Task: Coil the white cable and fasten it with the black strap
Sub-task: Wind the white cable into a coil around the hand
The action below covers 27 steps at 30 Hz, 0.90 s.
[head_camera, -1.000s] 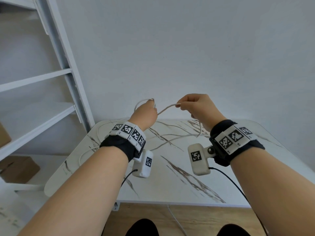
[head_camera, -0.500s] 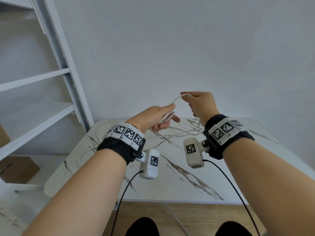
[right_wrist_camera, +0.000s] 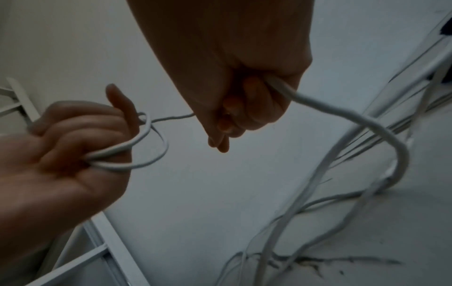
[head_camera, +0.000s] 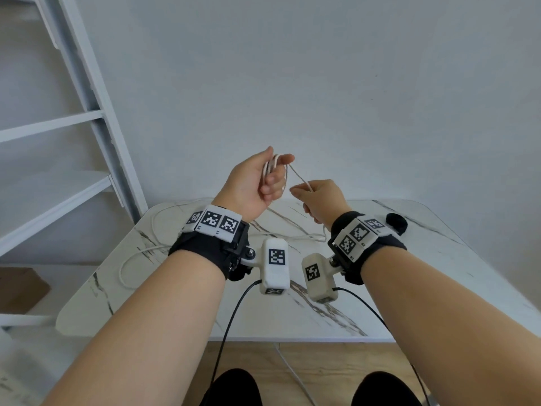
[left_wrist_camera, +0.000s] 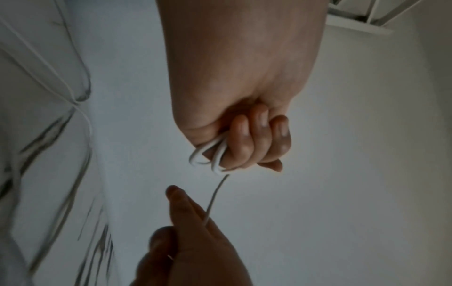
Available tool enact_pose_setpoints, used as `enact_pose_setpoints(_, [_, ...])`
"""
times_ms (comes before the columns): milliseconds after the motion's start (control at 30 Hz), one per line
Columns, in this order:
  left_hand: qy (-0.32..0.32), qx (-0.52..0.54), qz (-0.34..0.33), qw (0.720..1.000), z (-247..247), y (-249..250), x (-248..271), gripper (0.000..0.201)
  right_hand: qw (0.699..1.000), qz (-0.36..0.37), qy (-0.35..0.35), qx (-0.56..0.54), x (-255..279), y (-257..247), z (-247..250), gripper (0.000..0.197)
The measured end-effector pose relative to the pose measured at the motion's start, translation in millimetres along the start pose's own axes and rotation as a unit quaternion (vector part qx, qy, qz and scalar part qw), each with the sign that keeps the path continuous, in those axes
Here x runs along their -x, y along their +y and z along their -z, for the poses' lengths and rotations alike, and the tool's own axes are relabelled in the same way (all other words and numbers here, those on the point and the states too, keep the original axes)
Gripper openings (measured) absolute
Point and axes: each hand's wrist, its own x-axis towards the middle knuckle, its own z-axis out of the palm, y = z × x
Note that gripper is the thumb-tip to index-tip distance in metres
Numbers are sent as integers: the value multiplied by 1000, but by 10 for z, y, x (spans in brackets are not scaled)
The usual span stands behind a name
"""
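My left hand (head_camera: 257, 178) is raised above the table, fingers curled round a few loops of the white cable (head_camera: 270, 168). The left wrist view shows those loops (left_wrist_camera: 210, 154) poking out of the fist (left_wrist_camera: 247, 139). A short taut run of cable (head_camera: 298, 175) goes down to my right hand (head_camera: 317, 197), which grips it in a closed fist (right_wrist_camera: 247, 108). The rest of the cable (right_wrist_camera: 381, 135) hangs from the right hand and lies loose on the table (head_camera: 140, 253). The black strap (head_camera: 396, 222) lies rolled at the table's far right, behind my right wrist.
The white marble-pattern table (head_camera: 439, 288) stands against a plain wall. A white shelf frame (head_camera: 96, 133) rises at the left, with cardboard boxes (head_camera: 20, 288) on the floor under it. Black camera leads (head_camera: 228, 317) hang from my wrists.
My left hand has risen and turned palm up with the loops in its fist. The right hand has dropped below it and now holds the cable further along.
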Motion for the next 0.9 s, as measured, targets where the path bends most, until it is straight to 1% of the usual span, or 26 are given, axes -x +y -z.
enact_pose_setpoints(133, [34, 54, -31, 997, -51, 7, -69, 41, 996, 29, -19, 85, 83, 49, -41, 17])
enact_pose_setpoints(200, [56, 69, -42, 995, -89, 3, -93, 37, 989, 46, -45, 133, 125, 52, -75, 18])
enact_pose_setpoints(300, [100, 77, -48, 991, -154, -26, -137, 31, 977, 62, -95, 179, 187, 18, -112, 17])
enact_pose_setpoints(400, [159, 49, -60, 984, -193, -50, -171, 23, 963, 83, -130, 220, 256, -41, -94, 15])
enact_pose_setpoints(467, [193, 10, -77, 978, -194, -56, -186, 14, 963, 79, -156, 207, 290, -63, -67, 13])
enact_pose_setpoints(533, [222, -60, -94, 969, -179, -51, -200, 12, 962, 74, -179, 192, 323, -78, -31, 14])
enact_pose_setpoints(600, [247, -175, -110, 947, -139, -44, -223, 12, 963, 71, -185, 182, 343, -91, 2, 15])
enact_pose_setpoints(633, [255, -239, -118, 930, -109, -46, -230, 14, 965, 70, -182, 177, 350, -105, 22, 15])
enact_pose_setpoints(700, [274, -350, -129, 887, -49, -44, -218, 22, 968, 75, -169, 168, 350, -142, 59, 17])
enact_pose_setpoints(733, [279, -390, -128, 868, -18, -44, -203, 25, 970, 82, -160, 162, 345, -160, 80, 18])
enact_pose_setpoints(833, [269, -463, -100, 838, 70, -61, -185, 17, 975, 106, -125, 150, 310, -210, 124, 20])
enact_pose_setpoints(900, [261, -520, -80, 809, 95, -88, -186, 20, 977, 115, -102, 147, 288, -242, 118, 19])
